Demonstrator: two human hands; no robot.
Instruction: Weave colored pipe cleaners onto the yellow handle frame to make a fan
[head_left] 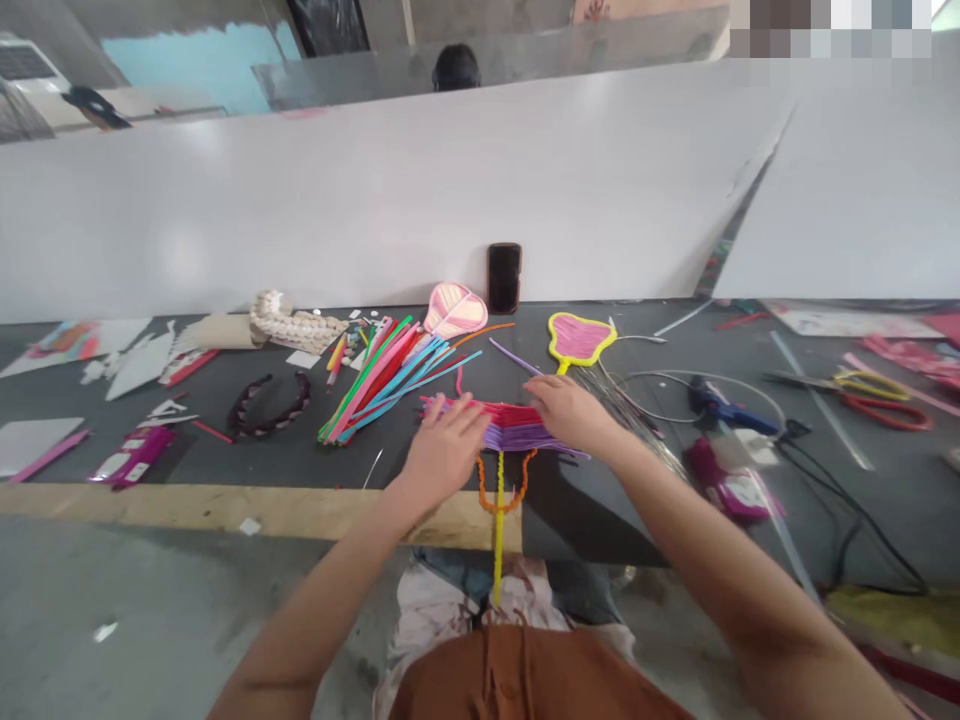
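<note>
1. Left hand [448, 438]: lying fingers-extended over the left end of the pipe-cleaner piece [514, 425]; thumb and underside are hiding, so can't tell if it's gripping.
2. Right hand [568, 408]: curling at the piece's right end. Fingers are covering the contact; can't tell whether it's pinching.
3. Piece is sitting near-centre on the worktop [300, 465], red strips on the far side, purple nearer. Both hands are masking its ends.
4. Yellow stem [499, 540] is running from it past the near edge, toward the lap. Orange loop [525, 480] is hanging around the stem; its top is disappearing by the strips.
5. Lilac strip [514, 357] is pointing at the right hand; can't make out whether they're touching.
6. Left of the piece: multicoloured bundle [382, 385] is lying slanted, strips overlapping. Dark headband [270, 405] is resting farther left.
7. Far side: phone [505, 278] is leaning on the white board [375, 210], screen dark. Yellow-edged pink shape [581, 340] is lying beyond the right hand.
8. Right: right forearm is partly covering the wire bundle [622, 400]. Glue gun [731, 405] is blurring. Scissors [889, 412] are lying farther right.
9. Beyond the board, only the top of a person's head [456, 68] is showing.
</note>
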